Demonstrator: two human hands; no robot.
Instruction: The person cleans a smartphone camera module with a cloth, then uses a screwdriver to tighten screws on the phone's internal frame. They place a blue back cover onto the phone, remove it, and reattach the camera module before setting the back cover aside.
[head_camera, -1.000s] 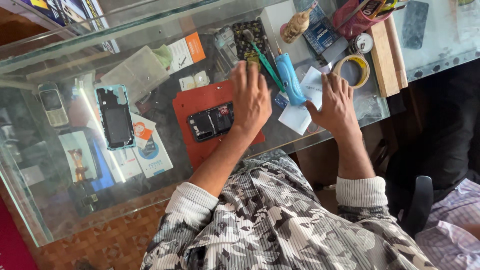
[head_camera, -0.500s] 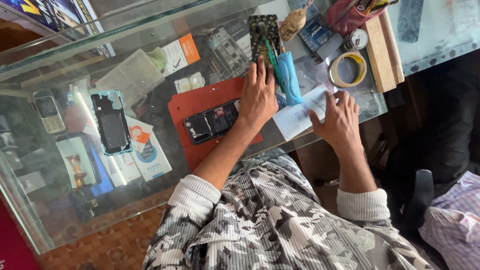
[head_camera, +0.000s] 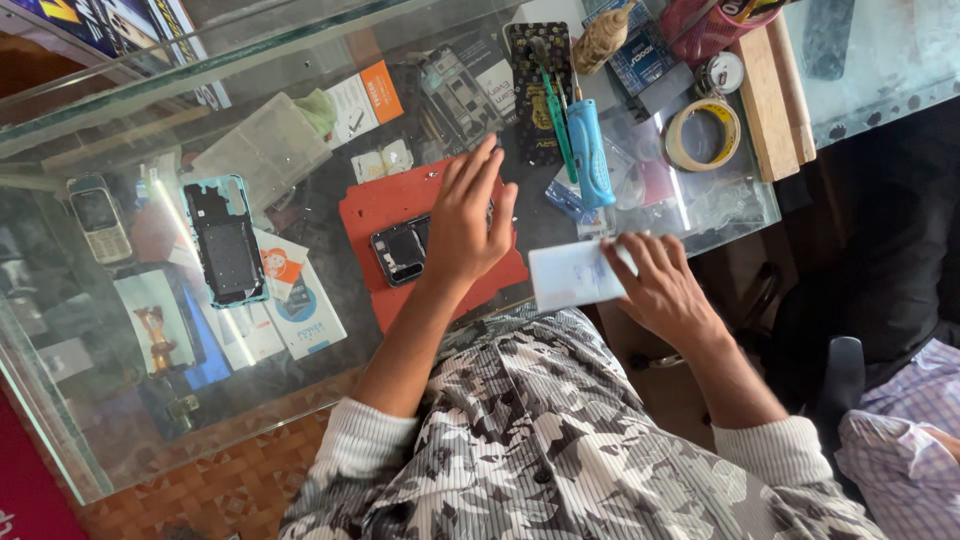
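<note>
My left hand (head_camera: 470, 220) hovers with fingers spread over a dark, opened phone (head_camera: 400, 250). The phone lies on a red work mat (head_camera: 375, 200) on the glass counter (head_camera: 130, 420). My right hand (head_camera: 655, 285) lies on a white paper slip (head_camera: 570, 275) at the counter's near edge. Its fingers are on top of the slip and the thumb is hidden. A blue-handled tool (head_camera: 588, 150) and a green-handled tool (head_camera: 555, 120) lie just beyond both hands.
A tape roll (head_camera: 703, 135), wooden blocks (head_camera: 765, 90) and a pink container (head_camera: 710, 25) sit at the far right. A teal phone frame (head_camera: 225, 240), an old keypad phone (head_camera: 98, 215) and cards lie at the left. Another person's sleeve (head_camera: 900, 440) shows at the lower right.
My right hand has drawn the white paper slip toward the near edge of the counter. My left hand has lifted and spread its fingers over the phone.
</note>
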